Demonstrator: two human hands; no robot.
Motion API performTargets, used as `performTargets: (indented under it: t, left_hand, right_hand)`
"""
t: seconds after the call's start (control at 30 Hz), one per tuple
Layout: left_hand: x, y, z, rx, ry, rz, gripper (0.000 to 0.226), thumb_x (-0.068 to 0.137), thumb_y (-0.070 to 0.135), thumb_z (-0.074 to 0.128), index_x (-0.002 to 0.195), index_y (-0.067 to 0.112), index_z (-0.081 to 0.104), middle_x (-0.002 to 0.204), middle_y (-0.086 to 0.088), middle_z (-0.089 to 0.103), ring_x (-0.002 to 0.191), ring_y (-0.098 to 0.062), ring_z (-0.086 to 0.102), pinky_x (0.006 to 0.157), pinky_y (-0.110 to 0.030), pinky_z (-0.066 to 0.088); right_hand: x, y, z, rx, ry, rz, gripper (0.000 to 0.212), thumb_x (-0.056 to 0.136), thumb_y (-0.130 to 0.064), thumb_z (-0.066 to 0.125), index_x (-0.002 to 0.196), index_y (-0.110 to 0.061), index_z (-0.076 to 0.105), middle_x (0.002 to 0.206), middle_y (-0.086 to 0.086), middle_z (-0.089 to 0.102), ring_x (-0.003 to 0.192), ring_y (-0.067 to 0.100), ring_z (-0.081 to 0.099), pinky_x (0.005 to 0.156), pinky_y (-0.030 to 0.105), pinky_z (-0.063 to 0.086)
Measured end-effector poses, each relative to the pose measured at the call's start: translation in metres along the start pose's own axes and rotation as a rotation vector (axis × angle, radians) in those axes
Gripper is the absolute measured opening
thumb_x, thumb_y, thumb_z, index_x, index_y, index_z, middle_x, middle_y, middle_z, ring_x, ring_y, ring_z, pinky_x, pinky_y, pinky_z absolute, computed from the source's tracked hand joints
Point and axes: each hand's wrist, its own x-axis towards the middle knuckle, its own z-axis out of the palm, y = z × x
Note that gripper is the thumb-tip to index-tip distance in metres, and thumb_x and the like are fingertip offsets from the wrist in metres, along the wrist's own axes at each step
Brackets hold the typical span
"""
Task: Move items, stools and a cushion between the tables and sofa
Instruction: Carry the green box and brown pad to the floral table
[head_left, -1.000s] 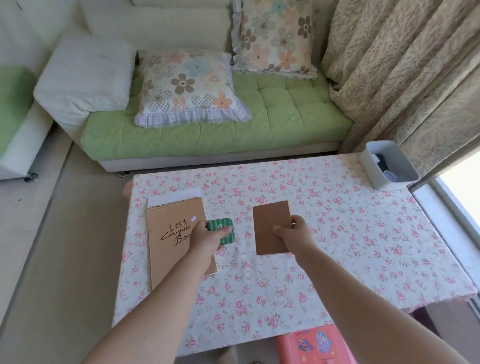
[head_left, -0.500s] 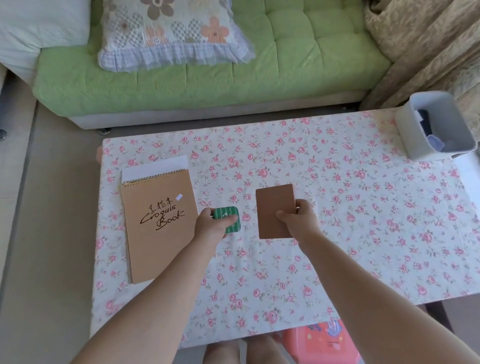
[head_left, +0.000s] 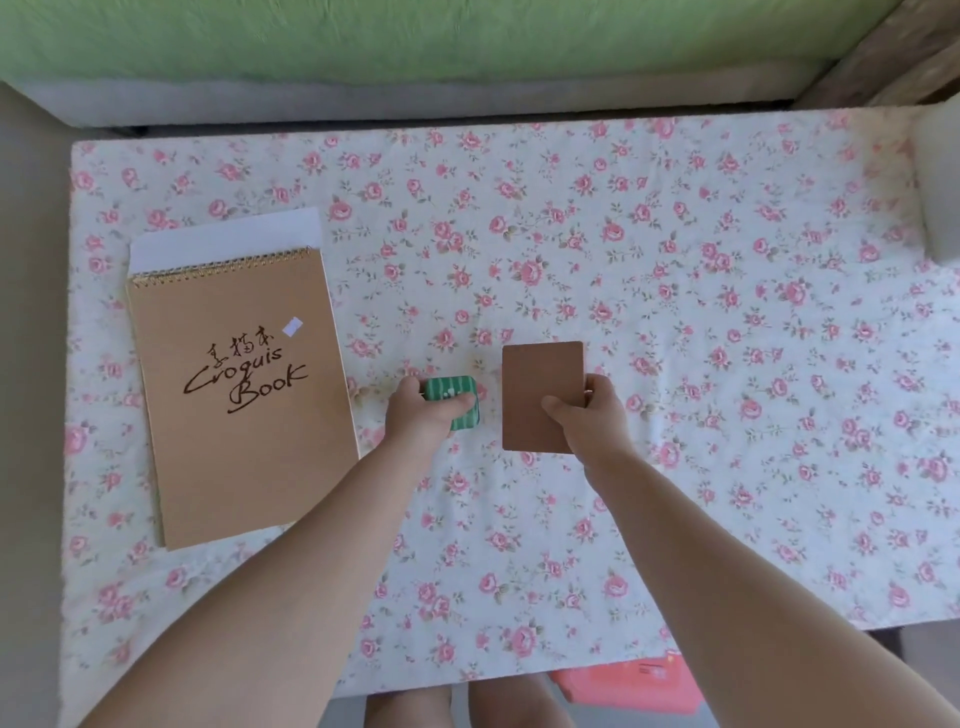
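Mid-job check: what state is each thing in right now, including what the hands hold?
Sketchbook: closed, flat on the table, untouched.
Green tin: gripped by the left hand; lifted or resting, cannot tell.
Brown card: held at its right edge by the right hand.
White bin: on the table's far right, mostly out of frame.
Red stool: on the floor, partly hidden by the table's near edge.
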Motion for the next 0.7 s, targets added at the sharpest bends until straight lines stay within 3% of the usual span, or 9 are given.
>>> performTargets:
  t: [0.13,0.23,0.3,0.33,0.4,0.5,0.7]
  left_hand:
    - [0.012,-0.009,0.009,0.04,0.044,0.018,0.034,0.076,0.014,0.076,0.097,0.006,0.049,0.1,-0.012,0.058,0.099,-0.033,0.061,0.089,-0.048,0.052]
    - [0.014,-0.016,0.016,0.098,0.073,0.047,0.034,0.077,0.019,0.076,0.095,0.01,0.048,0.092,-0.005,0.057,0.088,-0.027,0.059,0.068,-0.033,0.053]
    - [0.014,-0.017,0.02,0.148,0.119,0.077,0.034,0.077,0.022,0.075,0.094,0.011,0.047,0.081,0.002,0.053,0.079,-0.021,0.054,0.053,-0.025,0.043]
    - [0.014,-0.017,0.022,0.163,0.149,0.088,0.034,0.077,0.023,0.075,0.094,0.011,0.048,0.081,0.002,0.053,0.078,-0.02,0.053,0.053,-0.026,0.04]
    - [0.014,-0.017,0.024,0.21,0.214,0.1,0.036,0.077,0.024,0.075,0.097,0.007,0.051,0.09,-0.005,0.056,0.08,-0.023,0.054,0.06,-0.03,0.041]
    - [0.015,-0.016,0.025,0.272,0.272,0.098,0.042,0.075,0.027,0.076,0.099,0.001,0.053,0.103,-0.016,0.059,0.09,-0.031,0.058,0.066,-0.036,0.045]
    - [0.015,-0.015,0.018,0.352,0.337,0.171,0.049,0.073,0.028,0.077,0.11,0.004,0.057,0.112,-0.014,0.057,0.101,-0.03,0.057,0.085,-0.042,0.051]
  right_hand:
    - [0.016,0.01,-0.003,0.009,-0.024,0.0,0.028,0.084,-0.013,0.063,0.104,-0.021,0.046,0.09,-0.007,0.055,0.08,0.008,0.055,0.06,0.02,0.043]
    - [0.021,0.017,-0.003,0.019,-0.068,0.016,0.028,0.084,-0.012,0.064,0.105,-0.021,0.047,0.095,-0.003,0.058,0.087,0.015,0.058,0.071,0.029,0.051]
    - [0.024,0.02,-0.001,0.011,-0.083,0.025,0.029,0.084,-0.013,0.064,0.107,-0.021,0.047,0.099,0.0,0.059,0.091,0.018,0.058,0.078,0.034,0.053]
    - [0.026,0.021,0.0,-0.001,-0.08,0.023,0.03,0.084,-0.014,0.063,0.109,-0.021,0.047,0.1,0.0,0.059,0.089,0.016,0.058,0.075,0.032,0.053]
    - [0.027,0.021,0.001,-0.057,-0.068,-0.006,0.035,0.085,-0.018,0.063,0.116,-0.02,0.047,0.096,-0.005,0.058,0.084,0.011,0.057,0.066,0.025,0.048]
    - [0.027,0.023,0.001,-0.202,-0.037,-0.066,0.041,0.086,-0.023,0.061,0.124,-0.016,0.047,0.097,-0.006,0.055,0.086,0.015,0.054,0.062,0.022,0.042]
    - [0.024,0.024,-0.002,-0.402,0.012,-0.155,0.046,0.085,-0.03,0.062,0.124,-0.011,0.047,0.116,0.007,0.056,0.089,0.016,0.049,0.071,0.027,0.039]
